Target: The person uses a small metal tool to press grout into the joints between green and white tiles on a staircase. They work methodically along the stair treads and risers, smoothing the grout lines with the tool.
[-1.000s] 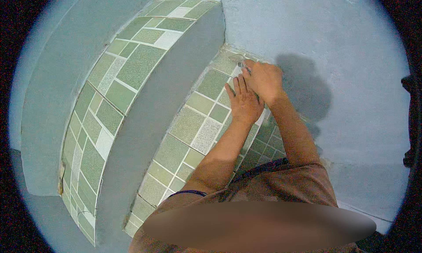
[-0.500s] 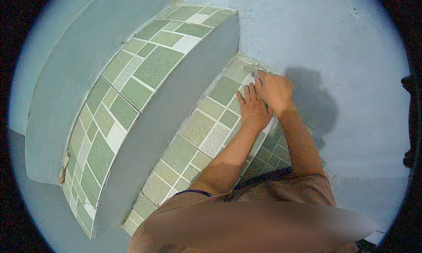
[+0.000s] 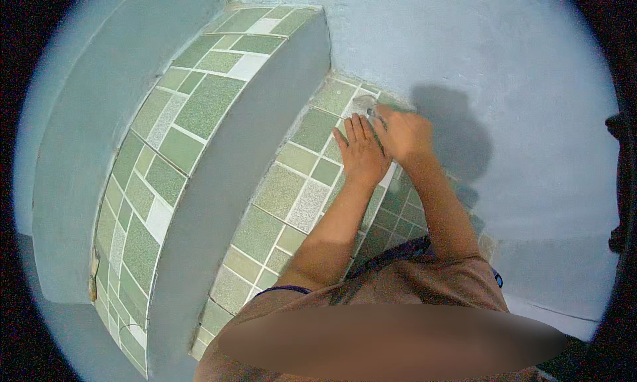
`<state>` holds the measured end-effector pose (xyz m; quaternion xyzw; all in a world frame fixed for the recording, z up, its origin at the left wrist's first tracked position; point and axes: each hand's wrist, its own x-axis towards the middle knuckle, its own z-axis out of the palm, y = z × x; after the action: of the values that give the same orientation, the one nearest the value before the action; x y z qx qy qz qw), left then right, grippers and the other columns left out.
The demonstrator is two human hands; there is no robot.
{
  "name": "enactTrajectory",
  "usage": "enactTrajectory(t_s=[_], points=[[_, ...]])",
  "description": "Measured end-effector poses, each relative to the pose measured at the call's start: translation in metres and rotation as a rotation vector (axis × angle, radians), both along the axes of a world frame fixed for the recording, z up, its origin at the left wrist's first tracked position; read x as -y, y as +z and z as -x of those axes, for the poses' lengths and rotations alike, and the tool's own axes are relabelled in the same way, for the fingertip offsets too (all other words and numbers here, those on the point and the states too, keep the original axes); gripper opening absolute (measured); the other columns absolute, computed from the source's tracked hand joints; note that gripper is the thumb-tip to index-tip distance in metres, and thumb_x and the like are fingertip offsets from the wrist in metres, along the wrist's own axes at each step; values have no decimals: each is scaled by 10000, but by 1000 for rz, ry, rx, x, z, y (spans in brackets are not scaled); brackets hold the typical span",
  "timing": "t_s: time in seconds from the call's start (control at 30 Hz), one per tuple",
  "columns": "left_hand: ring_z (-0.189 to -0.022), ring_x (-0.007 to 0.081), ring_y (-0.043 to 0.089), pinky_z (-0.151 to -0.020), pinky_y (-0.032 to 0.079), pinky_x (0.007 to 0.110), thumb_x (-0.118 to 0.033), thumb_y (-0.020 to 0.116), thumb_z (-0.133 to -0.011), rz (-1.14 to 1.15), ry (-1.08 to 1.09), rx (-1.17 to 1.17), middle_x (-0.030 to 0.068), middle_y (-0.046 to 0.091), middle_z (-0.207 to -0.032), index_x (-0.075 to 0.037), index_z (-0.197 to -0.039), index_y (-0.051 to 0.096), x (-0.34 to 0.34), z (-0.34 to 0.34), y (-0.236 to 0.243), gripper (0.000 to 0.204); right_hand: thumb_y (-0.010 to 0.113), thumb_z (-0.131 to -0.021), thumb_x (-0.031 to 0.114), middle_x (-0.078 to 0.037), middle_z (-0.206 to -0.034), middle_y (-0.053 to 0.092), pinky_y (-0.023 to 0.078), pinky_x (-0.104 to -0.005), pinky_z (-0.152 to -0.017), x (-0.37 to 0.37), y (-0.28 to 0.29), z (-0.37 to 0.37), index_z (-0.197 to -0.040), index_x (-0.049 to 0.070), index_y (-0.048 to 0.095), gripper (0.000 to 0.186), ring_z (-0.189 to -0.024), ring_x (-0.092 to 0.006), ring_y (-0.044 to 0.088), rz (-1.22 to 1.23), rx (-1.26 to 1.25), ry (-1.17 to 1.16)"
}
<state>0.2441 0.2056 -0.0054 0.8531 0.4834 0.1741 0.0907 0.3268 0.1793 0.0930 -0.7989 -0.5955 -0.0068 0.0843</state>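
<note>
While both hands work the lower of 2 tiled steps (image 3: 292,189), left hand (image 3: 361,153) lies flat, fingers spread. Right hand (image 3: 401,133) curled w/ a small grey tool (image 3: 367,104) at its fingertips; can't tell if gripped.

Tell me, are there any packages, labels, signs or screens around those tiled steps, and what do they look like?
None in view: no package, label, sign or screen.
Tiled steps: two curved treads of green, pale and white tiles with grey risers.
Wall: plain light blue.
Left hand: flat on the lower step's tiles.
Right hand: closed beside it, near the wall; whether it grips something cannot be told.
</note>
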Motion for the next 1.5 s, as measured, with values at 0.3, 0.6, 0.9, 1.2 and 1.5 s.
enactTrajectory(t_s=[0.3, 0.6, 0.9, 1.2, 1.5], points=[[-1395, 380, 233, -1133, 82, 598, -392, 505, -868, -32, 34, 65, 236, 303, -1482, 99, -1406, 303, 0, -3, -2, 756, 584, -873, 365, -117, -721, 680, 525, -445, -578, 42, -17, -3, -1090, 193, 650, 284, -653, -305, 677, -187, 4, -70], [-1381, 399, 248, -1129, 90, 605, -411, 564, -863, -44, -7, 87, 250, 312, -1468, 80, -1406, 318, 1, 2, 1, 772, 583, -886, 390, -101, -710, 677, 516, -434, -573, 63, -20, -14, -1128, 216, 641, 304, -652, -302, 670, -240, 67, -155], [-1372, 421, 263, -1122, 104, 611, -419, 590, -855, -76, -180, 122, 253, 362, -1431, -8, -1370, 437, 6, 0, 1, 677, 563, -893, 409, -123, -787, 694, 530, -456, -621, 79, -18, -28, -1144, 210, 635, 328, -707, -314, 681, -184, -22, -282], [-1370, 401, 277, -1125, 117, 607, -416, 565, -889, -84, -336, 75, 202, 376, -1443, -62, -1375, 453, 8, -3, 1, 612, 520, -911, 406, -142, -823, 691, 520, -479, -646, 77, -14, -35, -1097, 194, 645, 309, -730, -349, 671, -171, -58, -283], [-1393, 371, 254, -1134, 113, 586, -479, 531, -902, -79, -313, -1, 171, 348, -1476, -114, -1404, 423, 7, -4, 2, 629, 532, -900, 372, -130, -811, 687, 515, -475, -639, 68, -14, -42, -1031, 167, 651, 270, -730, -351, 666, -183, -91, -278]])
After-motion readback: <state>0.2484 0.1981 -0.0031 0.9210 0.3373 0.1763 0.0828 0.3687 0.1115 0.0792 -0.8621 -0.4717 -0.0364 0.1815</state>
